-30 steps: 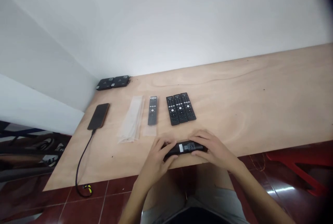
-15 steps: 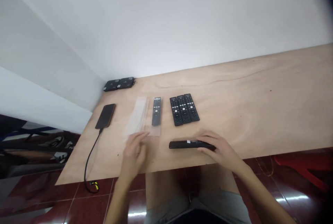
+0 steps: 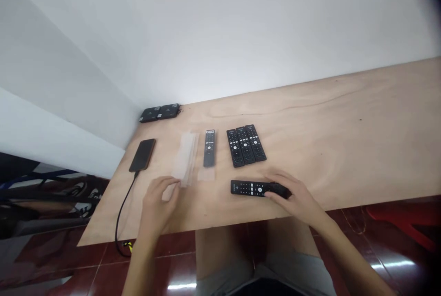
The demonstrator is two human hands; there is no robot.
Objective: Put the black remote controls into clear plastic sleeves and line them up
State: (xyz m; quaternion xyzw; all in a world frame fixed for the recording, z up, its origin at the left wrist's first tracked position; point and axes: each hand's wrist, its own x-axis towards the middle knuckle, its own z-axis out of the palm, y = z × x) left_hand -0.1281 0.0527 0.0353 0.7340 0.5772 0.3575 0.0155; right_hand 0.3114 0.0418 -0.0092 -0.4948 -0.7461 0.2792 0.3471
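Note:
My right hand (image 3: 291, 192) grips the right end of a black remote control (image 3: 246, 188), which lies crosswise with its buttons facing up. My left hand (image 3: 160, 199) pinches the near end of a stack of clear plastic sleeves (image 3: 186, 156), thumb and forefinger close together; how many sleeves it holds I cannot tell. Just right of the stack, a remote control in a plastic sleeve (image 3: 209, 148) lies flat, the sleeve's loose end toward me. Beyond my right hand, three bare black remote controls (image 3: 245, 145) lie side by side, buttons up.
On the left of the wooden table (image 3: 344, 149) a dark phone (image 3: 142, 155) lies with a black cable (image 3: 124, 209) hanging over the edge. Two flat black boxes (image 3: 159, 112) sit in the far left corner by the wall. A red chair (image 3: 396, 222) is at the lower right.
The remote control in my right hand has turned from its edge or back to buttons up. My left hand has moved left, from near the sleeved remote control to the sleeve stack's near end.

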